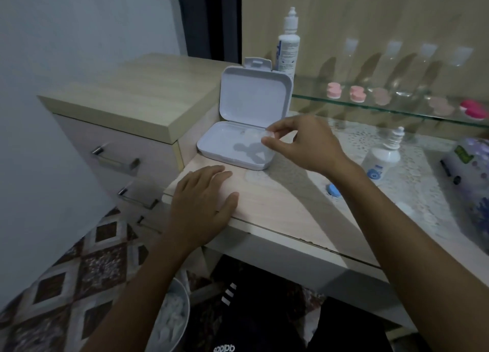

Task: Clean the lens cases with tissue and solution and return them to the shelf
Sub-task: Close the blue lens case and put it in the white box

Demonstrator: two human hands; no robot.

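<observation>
A white hinged box stands open at the back left of the table, lid upright. My right hand hovers over its right side, thumb and fingers pinching a small clear lens case piece. My left hand lies flat and empty on the table edge in front of the box. Pink lens cases and a bright pink one sit on the glass shelf. A blue cap lies on the table. A small solution bottle stands right of my hand, a tall one behind the box.
A drawer cabinet rises left of the table. A plastic tissue pack lies at the far right. A lace mat covers the table's right part. Below the table edge sits a bin holding white wads.
</observation>
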